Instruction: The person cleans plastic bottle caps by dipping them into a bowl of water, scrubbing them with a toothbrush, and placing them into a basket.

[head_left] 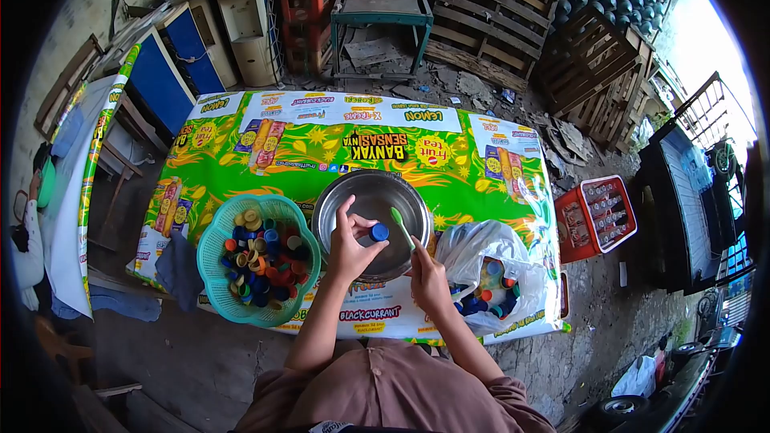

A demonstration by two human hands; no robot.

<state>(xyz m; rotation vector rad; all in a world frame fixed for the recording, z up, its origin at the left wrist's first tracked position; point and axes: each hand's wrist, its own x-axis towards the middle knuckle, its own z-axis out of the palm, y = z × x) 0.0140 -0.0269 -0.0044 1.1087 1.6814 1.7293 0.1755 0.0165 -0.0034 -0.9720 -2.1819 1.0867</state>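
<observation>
Over the metal bowl (335, 189), my left hand (350, 247) pinches a blue bottle cap (378, 232) between thumb and fingers. My right hand (430, 281) grips a green toothbrush (401, 222), its head up near the cap but apart from it. Left of the bowl is a mint-green plastic basket (210, 280) filled with bottle caps of many colours. To the right of my right hand, an open clear plastic bag (467, 244) holds more coloured caps. The bottom of the bowl is partly hidden by my hands.
A green and white printed sheet (305, 162) covers the table. A dark cloth (178, 269) lies by the basket. Beyond stand a wooden-topped small table (382, 5), pallets (491, 12) and stacked crates (308, 8). A red crate of bottles (595, 218) is on the right.
</observation>
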